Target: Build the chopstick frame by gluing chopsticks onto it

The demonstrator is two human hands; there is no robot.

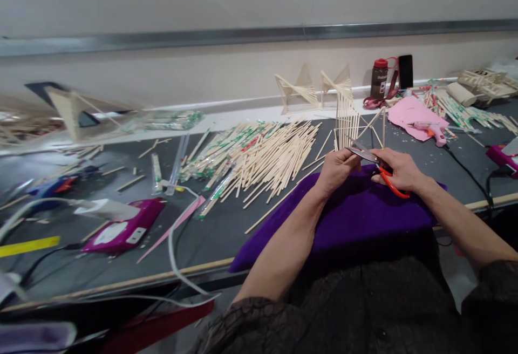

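Orange-handled scissors [390, 182] lie across the space between my hands, blades pointing up and left. My right hand [397, 168] has its fingers closed round the scissors near the pivot. By the blades, my left hand [338, 169] is closed in a pinch; what it holds, if anything, is too small to make out. Purple cloth [364, 213] spreads beneath both hands and hangs over the table edge. Just beyond them stands a lattice of thin wooden sticks [347, 122]. A large pile of loose wooden sticks [275, 160] lies to the left of my left hand.
A pink glue gun [435, 130] rests on pink paper [408, 114] at the right, near a bottle [379, 80] and a phone [405, 72]. Two twisted stick models [301, 92] stand by the wall. A magenta power strip [125, 227] with cables sits at the left.
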